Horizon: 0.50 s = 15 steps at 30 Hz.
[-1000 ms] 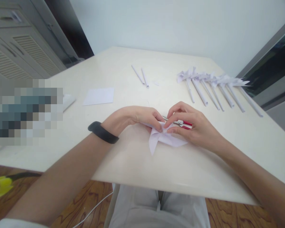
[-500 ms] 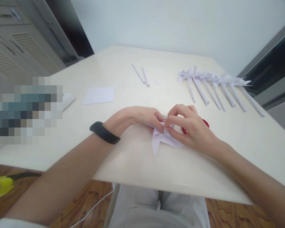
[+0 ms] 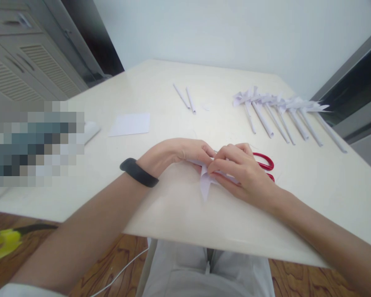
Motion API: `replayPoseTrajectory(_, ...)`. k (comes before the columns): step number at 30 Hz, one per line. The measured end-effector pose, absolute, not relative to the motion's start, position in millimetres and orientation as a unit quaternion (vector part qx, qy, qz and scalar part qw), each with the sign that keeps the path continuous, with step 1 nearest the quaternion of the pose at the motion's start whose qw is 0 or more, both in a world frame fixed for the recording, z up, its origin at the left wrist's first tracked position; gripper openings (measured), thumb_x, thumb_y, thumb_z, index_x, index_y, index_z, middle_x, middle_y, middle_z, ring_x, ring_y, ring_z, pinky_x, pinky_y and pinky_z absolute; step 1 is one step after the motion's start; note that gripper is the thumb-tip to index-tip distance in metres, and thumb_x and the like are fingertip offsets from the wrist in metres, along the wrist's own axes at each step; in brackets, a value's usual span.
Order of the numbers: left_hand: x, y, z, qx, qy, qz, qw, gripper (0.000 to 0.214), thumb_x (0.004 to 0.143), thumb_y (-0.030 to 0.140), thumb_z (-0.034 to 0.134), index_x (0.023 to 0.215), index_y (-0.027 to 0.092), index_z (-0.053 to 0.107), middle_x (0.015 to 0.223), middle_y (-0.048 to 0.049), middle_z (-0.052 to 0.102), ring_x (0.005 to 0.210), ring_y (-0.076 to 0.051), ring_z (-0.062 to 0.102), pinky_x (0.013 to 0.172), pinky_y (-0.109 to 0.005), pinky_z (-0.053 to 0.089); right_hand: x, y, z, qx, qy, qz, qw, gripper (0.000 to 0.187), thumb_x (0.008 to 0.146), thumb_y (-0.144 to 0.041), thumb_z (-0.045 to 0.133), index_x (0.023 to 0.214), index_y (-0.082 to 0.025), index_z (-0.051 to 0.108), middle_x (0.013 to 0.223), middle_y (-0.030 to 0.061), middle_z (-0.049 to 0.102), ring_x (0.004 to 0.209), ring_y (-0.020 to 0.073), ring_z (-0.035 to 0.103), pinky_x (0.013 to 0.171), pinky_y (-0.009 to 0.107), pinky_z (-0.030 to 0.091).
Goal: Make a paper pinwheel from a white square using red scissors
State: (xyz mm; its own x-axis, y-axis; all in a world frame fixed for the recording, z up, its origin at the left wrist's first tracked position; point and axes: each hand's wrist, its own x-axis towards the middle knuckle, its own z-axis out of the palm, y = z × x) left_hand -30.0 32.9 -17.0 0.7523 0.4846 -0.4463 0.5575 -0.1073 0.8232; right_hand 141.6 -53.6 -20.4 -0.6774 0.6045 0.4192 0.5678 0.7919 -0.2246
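Observation:
Near the table's front edge, my left hand is closed on a white paper pinwheel, its fingertips bent over the folded middle. My right hand pinches the same pinwheel from the other side, thumb and forefinger at its centre beside the left fingertips. One pointed blade sticks out below the hands; most of the rest is hidden under the fingers. Scissors with red handles lie behind my right hand, their blades mostly covered by it.
Several finished paper pinwheels on rolled sticks lie in a row at the back right. Two loose paper rolls and a blank paper sheet rest farther back on the white table. A blurred-out area covers the left.
My right hand has lowered slightly and moved over more of the pinwheel, leaving more of the red scissor handles visible. My left hand keeps its hold.

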Motion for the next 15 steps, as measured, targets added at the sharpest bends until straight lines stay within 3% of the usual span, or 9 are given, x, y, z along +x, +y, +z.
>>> replayPoseTrajectory(10,-31.8,31.1,-15.6,0.729,0.313,-0.031,0.608,0.013,0.065,0.028,0.064,0.075,0.019,0.065,0.074,-0.0001,0.059,0.069,-0.015,0.053,0.065,-0.027,0.042,139.3,-53.4,-19.1,-0.392,-0.869,0.090,0.290,0.011,0.085,-0.013,0.050,0.084,-0.020,0.059,0.086,0.0023,0.053,0.081,0.0144,0.049,0.078,0.033,0.029)
replayPoseTrajectory(15,-32.4,28.8,-12.7,0.694,0.325,-0.043,0.642,0.012,0.064,0.024,0.064,0.075,0.019,0.066,0.069,0.0016,0.059,0.063,-0.013,0.052,0.062,-0.026,0.042,141.8,-51.4,-18.5,-0.402,-0.860,0.108,0.294,0.011,0.083,-0.014,0.052,0.084,-0.021,0.059,0.086,0.0014,0.052,0.081,0.0145,0.050,0.079,0.033,0.029)
